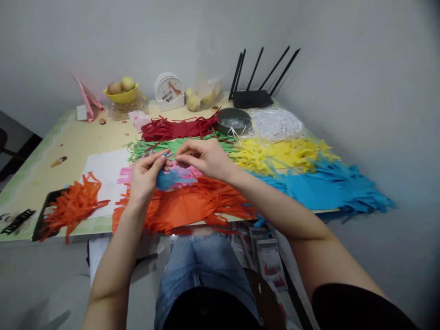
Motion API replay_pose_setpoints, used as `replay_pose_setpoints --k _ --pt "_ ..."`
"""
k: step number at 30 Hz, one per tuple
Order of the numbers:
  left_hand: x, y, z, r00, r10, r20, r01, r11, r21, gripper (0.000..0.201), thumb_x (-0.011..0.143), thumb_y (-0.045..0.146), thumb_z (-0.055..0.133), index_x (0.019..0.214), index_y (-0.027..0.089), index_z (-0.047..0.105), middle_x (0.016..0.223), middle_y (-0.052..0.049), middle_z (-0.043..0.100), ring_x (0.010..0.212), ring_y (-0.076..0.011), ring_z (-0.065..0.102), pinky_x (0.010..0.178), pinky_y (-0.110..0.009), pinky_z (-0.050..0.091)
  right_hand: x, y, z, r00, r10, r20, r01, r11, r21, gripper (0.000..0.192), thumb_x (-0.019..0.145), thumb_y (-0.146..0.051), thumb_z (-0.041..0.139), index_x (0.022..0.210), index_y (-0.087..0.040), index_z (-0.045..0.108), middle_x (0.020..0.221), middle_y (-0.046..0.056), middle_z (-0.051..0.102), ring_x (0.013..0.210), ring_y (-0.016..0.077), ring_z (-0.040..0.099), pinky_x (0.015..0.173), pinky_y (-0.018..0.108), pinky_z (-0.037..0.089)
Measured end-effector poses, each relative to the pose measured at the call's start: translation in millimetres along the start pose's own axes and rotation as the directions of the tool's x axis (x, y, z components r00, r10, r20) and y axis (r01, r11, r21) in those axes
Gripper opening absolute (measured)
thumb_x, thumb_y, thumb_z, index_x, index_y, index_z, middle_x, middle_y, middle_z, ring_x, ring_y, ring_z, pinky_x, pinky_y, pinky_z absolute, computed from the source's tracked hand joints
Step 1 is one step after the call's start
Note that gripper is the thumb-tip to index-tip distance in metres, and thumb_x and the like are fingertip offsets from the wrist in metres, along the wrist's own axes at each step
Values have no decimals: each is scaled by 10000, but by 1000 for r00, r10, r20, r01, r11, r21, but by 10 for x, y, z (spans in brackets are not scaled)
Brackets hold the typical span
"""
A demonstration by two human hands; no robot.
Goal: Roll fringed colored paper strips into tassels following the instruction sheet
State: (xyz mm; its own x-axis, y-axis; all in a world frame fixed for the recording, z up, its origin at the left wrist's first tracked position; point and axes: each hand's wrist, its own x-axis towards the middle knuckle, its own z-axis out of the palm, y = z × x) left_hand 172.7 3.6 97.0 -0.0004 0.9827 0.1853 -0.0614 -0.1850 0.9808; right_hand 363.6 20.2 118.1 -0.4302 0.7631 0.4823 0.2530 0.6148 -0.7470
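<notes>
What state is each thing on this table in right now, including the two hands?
Left hand: pinching a blue paper strip.
Right hand: pinching the same strip's end.
Orange paper: cut into fringe, hanging over the table edge.
Blue paper: fringed, lying flat.
Yellow paper: cut into strips, piled.
Red strips: piled.
Green strips: spread out.
Yellow bowl: holding fruit.
Router: antennas up.

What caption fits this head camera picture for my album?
Two hands, left hand and right hand, pinch a blue paper strip above orange fringed paper.
</notes>
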Motion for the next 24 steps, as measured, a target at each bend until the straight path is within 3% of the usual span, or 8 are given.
replay_pose_setpoints --k 3,8,14,20,24 --pt "-139 95 10 996 88 24 -90 992 94 305 814 387 753 1015 160 719 754 -29 729 698 -146 667 710 -255 521 -18 -40 28 998 57 -7 -54 979 198 171 896 -321 649 833 -163 675 737 11 717 639 125 681 631 232 548" --pt "-296 216 86 981 190 -30 -181 966 187 192 846 335 730 870 173 630 720 -24 715 673 -139 667 692 -243 505 -44 -60 92 992 128 6 -120 907 405 265 819 -406 735 826 -142 714 702 16 722 582 111 658 566 227 568" --pt "-365 266 83 968 249 21 -243 919 311 126 873 293 699 853 171 678 748 -20 722 695 -135 670 683 -234 491 -89 -106 128 987 154 47 -158 868 471 349 771 -474 787 849 -137 733 726 23 738 583 106 658 560 231 589" --pt "-411 288 52 932 355 65 -341 807 482 74 860 236 705 812 190 736 794 -16 735 767 -143 678 759 -241 495 -87 -145 104 979 172 108 -203 842 499 380 738 -484 809 789 -122 706 628 14 696 524 100 634 500 210 556" --pt "-426 258 63 948 318 22 -299 864 405 87 863 270 710 844 190 739 793 -17 734 713 -145 676 724 -253 517 -67 -148 108 974 184 129 -224 844 487 367 712 -444 841 795 -122 685 592 -4 673 484 91 608 466 196 530"
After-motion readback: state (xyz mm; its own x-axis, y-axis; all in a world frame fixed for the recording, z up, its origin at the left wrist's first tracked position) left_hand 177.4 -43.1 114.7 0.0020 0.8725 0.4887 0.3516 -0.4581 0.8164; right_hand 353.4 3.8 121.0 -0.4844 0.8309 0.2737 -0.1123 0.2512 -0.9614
